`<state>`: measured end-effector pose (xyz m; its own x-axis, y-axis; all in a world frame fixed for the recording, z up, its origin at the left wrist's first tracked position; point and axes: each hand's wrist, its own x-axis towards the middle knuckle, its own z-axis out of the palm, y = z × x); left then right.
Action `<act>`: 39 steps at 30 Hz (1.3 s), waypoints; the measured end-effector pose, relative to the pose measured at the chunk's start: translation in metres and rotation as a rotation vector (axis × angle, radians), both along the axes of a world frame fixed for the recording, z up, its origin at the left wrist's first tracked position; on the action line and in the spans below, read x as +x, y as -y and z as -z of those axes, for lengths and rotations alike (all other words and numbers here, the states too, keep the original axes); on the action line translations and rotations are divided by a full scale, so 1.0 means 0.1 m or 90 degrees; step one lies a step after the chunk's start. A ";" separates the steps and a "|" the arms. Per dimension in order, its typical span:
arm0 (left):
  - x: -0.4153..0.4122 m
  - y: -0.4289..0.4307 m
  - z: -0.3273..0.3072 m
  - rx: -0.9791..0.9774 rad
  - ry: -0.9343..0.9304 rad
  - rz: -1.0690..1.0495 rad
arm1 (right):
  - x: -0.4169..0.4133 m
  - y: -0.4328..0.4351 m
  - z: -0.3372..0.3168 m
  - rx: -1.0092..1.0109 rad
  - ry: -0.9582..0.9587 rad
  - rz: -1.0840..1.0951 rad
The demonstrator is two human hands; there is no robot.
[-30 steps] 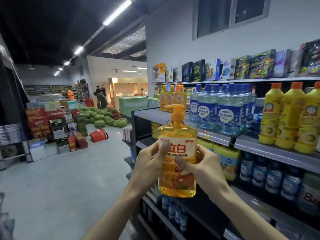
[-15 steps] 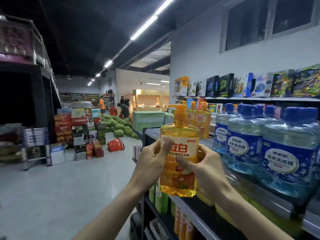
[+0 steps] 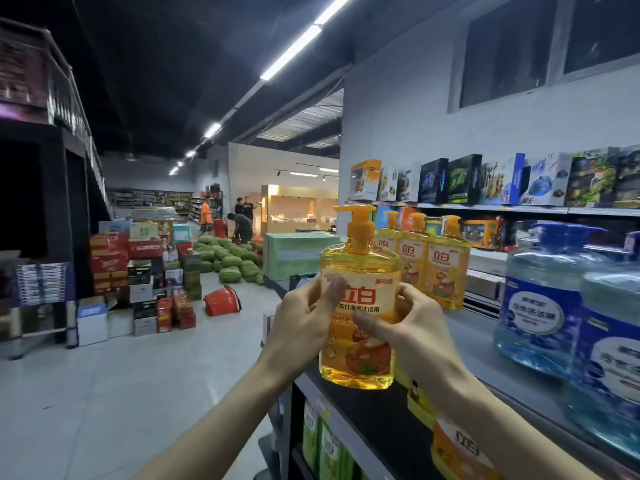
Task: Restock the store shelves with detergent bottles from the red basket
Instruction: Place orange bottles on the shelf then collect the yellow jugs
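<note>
- Change noted: against the views a second and half a second back, the row of matching orange pump bottles (image 3: 424, 258) on the shelf (image 3: 485, 344) reads larger and closer, and the yellow capped bottles seen at the right a second ago are out of frame. The wearer has moved along the aisle towards that row.
- The carried bottle (image 3: 358, 306) sits in the same two-handed hold throughout; its place between the hands has not shifted.
- Meaning for the task, as a judgement: this is the carry-to-slot step. The bottle is not yet on the shelf; the bare shelf surface beside the matching row looks like the likely spot.
- Left hand (image 3: 304, 327): closed on the bottle's left side, thumb across the front label.
- Right hand (image 3: 412, 327): closed on the bottle's right side, thumb pressed against the lower label.
- Location of the bottle: held upright in the air, in front of the shelf's near end, clear of the shelf surface and well short of the matching row.
- Appearance: clear plastic body filled with orange-yellow liquid, orange pump head with the spout pointing right, white and orange front label with large red characters, fruit picture below.
- The blue bottles (image 3: 554, 306) stand on the same shelf at the right.
- The red basket (image 3: 222, 301) lies tipped on the floor, well apart from the hands. Its contents cannot be made out.
</note>
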<state>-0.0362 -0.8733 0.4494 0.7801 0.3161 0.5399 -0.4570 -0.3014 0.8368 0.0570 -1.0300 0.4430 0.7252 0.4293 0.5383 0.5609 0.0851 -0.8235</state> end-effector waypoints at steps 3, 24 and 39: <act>0.22 -0.44 -0.08 -0.004 0.005 0.057 | 0.21 -0.36 -0.09 -0.008 0.021 0.016; 2.57 -1.98 -0.24 0.051 0.080 0.232 | 2.12 -1.58 -0.43 -0.123 0.123 0.178; 4.25 -2.00 -0.17 0.063 0.029 0.309 | 3.35 -1.55 -0.36 -0.206 0.068 0.298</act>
